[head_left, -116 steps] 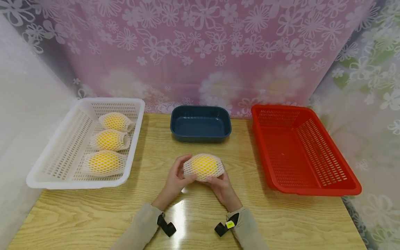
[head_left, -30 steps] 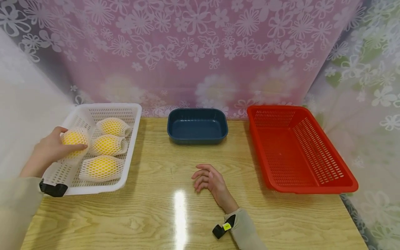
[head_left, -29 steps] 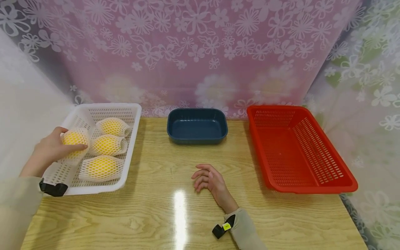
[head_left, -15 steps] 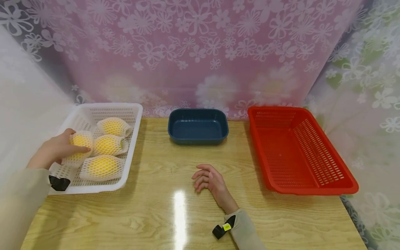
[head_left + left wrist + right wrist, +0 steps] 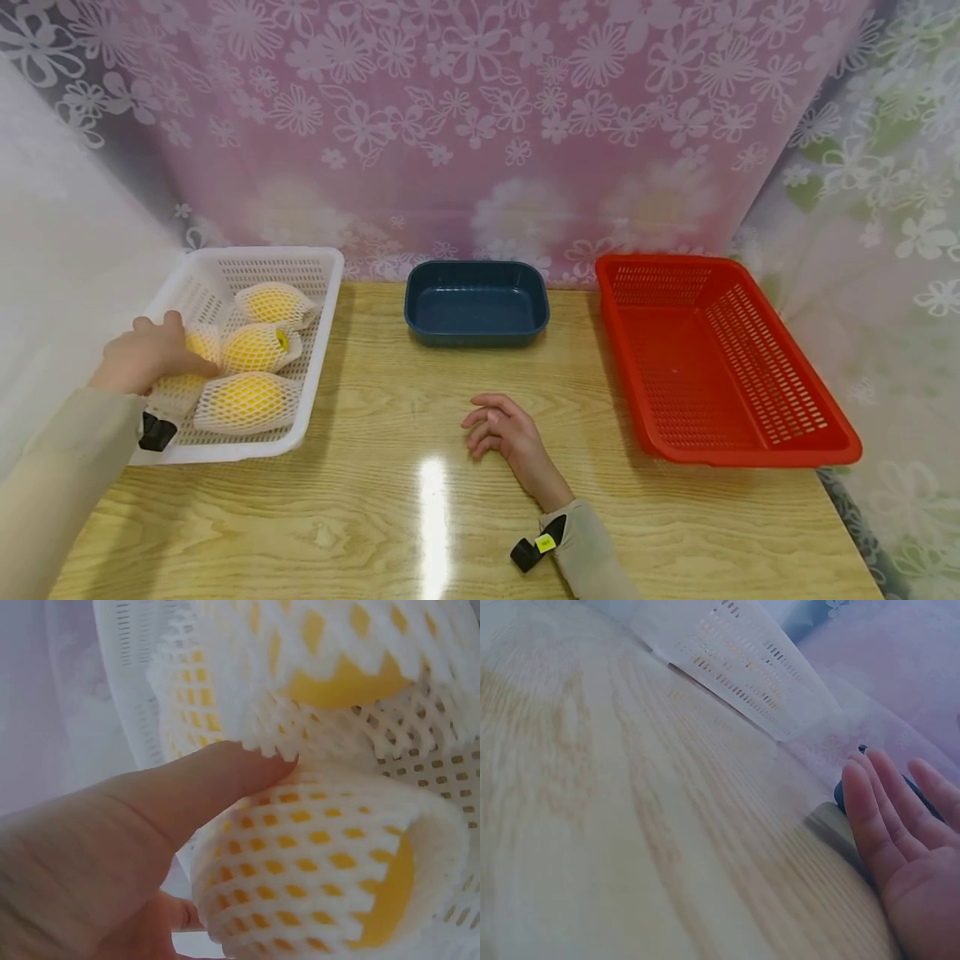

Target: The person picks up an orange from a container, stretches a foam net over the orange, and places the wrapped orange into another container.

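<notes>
My left hand [image 5: 147,357] is over the left side of the white basket [image 5: 318,358], its fingers spread above a yellow, mango-like fruit [image 5: 300,877] in a white foam net. The thumb rests straight along the net in the left wrist view; the other fingers are mostly hidden. Three more netted fruits lie beside it: one at the back [image 5: 273,303], one in the middle [image 5: 255,348] showing a green spot, and one in front [image 5: 247,402]. My right hand [image 5: 512,437] rests on the table with loosely curled fingers and holds nothing.
A dark blue tub [image 5: 477,340] stands at the back middle of the wooden table [image 5: 360,517]. To the right is a red slotted basket [image 5: 628,375]. A pink flowered curtain [image 5: 480,167] hangs behind, and a pale cloth wall borders the left.
Both hands held the netted fruit over the table earlier. My left hand then carried it left and lowered it into the white basket, its fingers now loosened. The right hand stayed on the table.
</notes>
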The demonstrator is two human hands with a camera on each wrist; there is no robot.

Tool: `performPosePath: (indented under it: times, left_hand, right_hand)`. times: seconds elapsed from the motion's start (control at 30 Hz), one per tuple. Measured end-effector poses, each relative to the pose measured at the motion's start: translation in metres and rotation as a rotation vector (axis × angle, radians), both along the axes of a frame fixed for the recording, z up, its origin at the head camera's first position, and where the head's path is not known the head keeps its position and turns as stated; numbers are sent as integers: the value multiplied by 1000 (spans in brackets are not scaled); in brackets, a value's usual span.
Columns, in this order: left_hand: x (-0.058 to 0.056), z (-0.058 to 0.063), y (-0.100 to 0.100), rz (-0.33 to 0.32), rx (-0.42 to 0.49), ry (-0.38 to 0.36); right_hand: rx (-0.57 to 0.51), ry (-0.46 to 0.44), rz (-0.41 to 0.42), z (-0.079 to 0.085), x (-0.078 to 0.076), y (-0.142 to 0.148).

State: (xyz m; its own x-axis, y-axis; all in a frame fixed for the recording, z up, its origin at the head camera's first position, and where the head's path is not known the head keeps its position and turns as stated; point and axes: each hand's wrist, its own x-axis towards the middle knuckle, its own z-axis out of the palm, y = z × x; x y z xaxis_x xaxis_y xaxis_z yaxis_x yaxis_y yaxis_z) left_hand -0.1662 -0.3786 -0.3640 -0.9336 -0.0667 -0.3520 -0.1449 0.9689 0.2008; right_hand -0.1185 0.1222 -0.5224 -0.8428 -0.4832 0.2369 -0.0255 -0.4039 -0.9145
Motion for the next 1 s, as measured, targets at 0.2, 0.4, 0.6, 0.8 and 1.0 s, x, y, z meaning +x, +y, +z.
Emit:
performPosePath:
  times: [0.2,0.4,0.6,0.8,1.0]
  left_hand:
    - [-1,0,2,-18,-22,-7]
    - [-6,-4,-8,-15,49,-201]
    - [-9,-6,-11,13,113,-288]
    - [-9,-7,-13,21,153,-267]
    - [-3,5,-10,5,124,-212]
  right_hand:
    - [-1,-49,-50,-2,0,-1]
    - [4,-35,-47,-4,0,-3]
    - [3,-29,-42,-5,1,-3]
    - [-2,-28,-43,-5,0,-2]
    - [-2,-54,-58,-1,0,-1]
